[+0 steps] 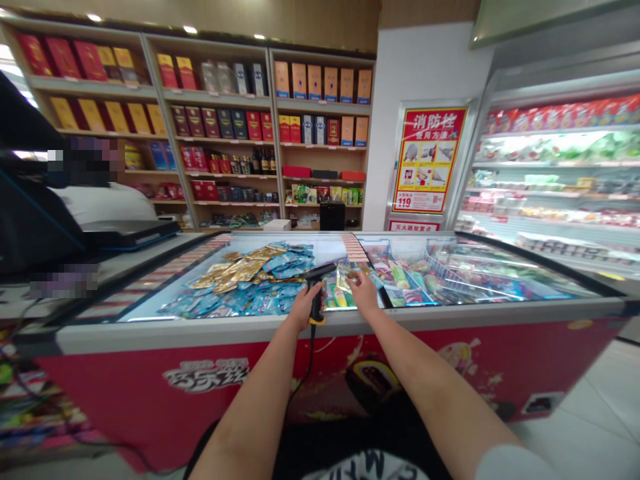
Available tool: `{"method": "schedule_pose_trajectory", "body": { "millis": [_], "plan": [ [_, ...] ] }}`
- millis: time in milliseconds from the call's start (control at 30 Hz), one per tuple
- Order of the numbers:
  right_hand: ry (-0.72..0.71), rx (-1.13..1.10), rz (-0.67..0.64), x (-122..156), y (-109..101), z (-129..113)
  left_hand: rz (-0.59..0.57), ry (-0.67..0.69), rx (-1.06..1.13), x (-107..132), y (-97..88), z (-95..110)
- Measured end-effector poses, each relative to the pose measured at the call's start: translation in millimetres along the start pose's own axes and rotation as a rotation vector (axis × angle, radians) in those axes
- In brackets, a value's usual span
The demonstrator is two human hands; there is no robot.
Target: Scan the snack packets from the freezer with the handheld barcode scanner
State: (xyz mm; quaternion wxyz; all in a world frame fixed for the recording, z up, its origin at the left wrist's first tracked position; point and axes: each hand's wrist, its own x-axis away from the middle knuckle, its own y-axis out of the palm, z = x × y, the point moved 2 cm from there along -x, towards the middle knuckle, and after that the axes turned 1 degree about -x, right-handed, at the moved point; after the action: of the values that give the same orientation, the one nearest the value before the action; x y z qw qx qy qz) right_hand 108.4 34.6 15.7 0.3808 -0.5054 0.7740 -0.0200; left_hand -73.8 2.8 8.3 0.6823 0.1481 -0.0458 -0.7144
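My left hand (pixel 301 308) is wrapped round the grip of a black barcode scanner (pixel 316 305) with a yellow base end. The scanner's head points right, toward a small shiny gold packet (pixel 343 277). Between the fingertips of my right hand (pixel 365 295) that packet is pinched, just to the right of the scanner; its print is too small to read. Both hands are above the near edge of a chest freezer (pixel 200 335). Left of them lies a heap of blue and gold packets (pixel 255 270); whether it rests on or under the glass I cannot tell.
A black cable (pixel 311 357) hangs from the scanner. At the right, wire baskets (pixel 433 263) and wrapped goods show through the freezer's glass. A person (pixel 107 203) is beyond the counter at left. Boxed goods fill shelves (pixel 273 107) behind; a lit chiller (pixel 555 167) stands right.
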Motion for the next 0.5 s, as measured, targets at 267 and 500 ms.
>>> {"method": "schedule_pose_trajectory", "body": {
  "millis": [267,500],
  "plan": [
    [0.169,0.169,-0.187,-3,10,19,0.011,-0.001,-0.016,1,-0.2,1],
    [0.199,0.249,-0.189,-6,10,21,0.005,-0.012,-0.008,1,1.2,1]
  ]
}}
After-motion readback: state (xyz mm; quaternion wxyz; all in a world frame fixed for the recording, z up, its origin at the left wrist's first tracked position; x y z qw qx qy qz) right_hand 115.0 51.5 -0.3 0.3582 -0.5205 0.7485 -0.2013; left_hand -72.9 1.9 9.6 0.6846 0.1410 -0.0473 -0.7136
